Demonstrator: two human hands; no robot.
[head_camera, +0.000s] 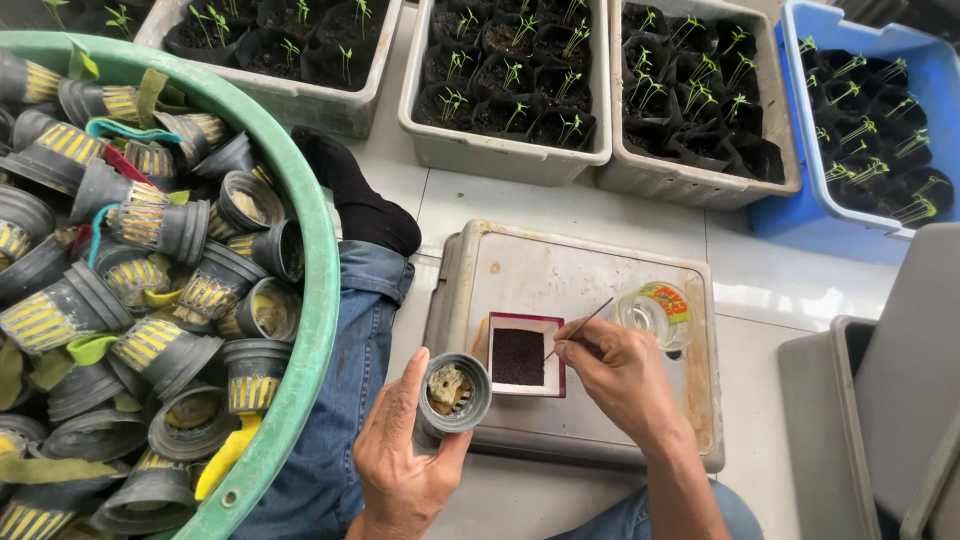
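Left hand (400, 465): closed around 1 small grey plastic net pot (455, 392), held upright over the near edge of the upturned grey plastic tub (600, 275) that serves as a work surface. The pot holds a pale yellowish sponge plug; whether a seed sits in it cannot be told.

Right hand (620, 375): fingers pinched on 1 thin wooden stick (580, 327), its tip resting at the right edge of the small square white tray of dark seeds (518, 355) lying flat on the tub.

Beside the right hand: 1 small clear glass jar with a yellow label (655, 312), on the tub, just right of the tray.

Left of the person's denim-clad leg: 1 large round green plastic basin (318, 300), heaped with many grey net pots fitted with yellow-striped sponge and green wick strips.

Far side of the tiled floor: 3 grey plastic crates (500, 150) and 1 blue plastic crate (860, 215), each packed with black grow bags showing green seedlings.

Progress, as judged: the dark seed layer appears nearly full and 1 pot is in hand, so the seeding looks to be at an early or middle point. The share of basin pots already handled cannot be told.
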